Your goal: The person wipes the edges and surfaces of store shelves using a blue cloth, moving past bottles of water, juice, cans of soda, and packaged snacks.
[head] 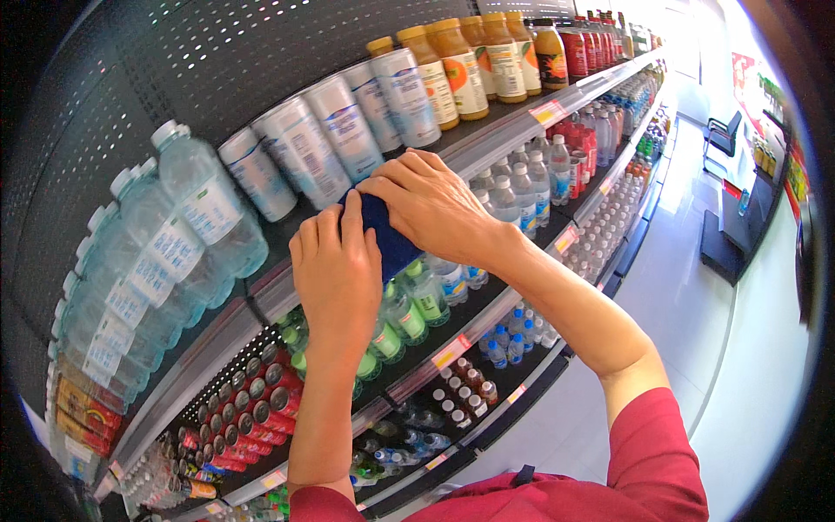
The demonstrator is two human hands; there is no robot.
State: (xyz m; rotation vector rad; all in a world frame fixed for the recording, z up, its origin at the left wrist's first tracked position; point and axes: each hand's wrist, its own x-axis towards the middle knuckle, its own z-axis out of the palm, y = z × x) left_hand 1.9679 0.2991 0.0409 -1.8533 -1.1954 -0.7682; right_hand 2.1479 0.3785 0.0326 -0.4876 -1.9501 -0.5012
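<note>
A dark blue cloth (391, 245) hangs over the front edge of the top shelf. My left hand (338, 264) grips its left side, fingers bent over the upper border. From the right, my right hand (427, 202) holds the cloth's top, with its fingertips close to the drink cans. Directly behind the hands stand several white-and-blue tall cans (344, 125) in uneven rows. Part of the shelf edge is hidden behind the cloth and my hands.
Large clear water bottles (202, 196) line the top shelf at left. Orange juice bottles (464, 72) stand farther right, behind a price-tagged shelf rail (496, 147). Lower shelves hold red cans (251, 417) and green-labelled bottles (411, 320). A chair (724, 134) stands across the pale floor (639, 274).
</note>
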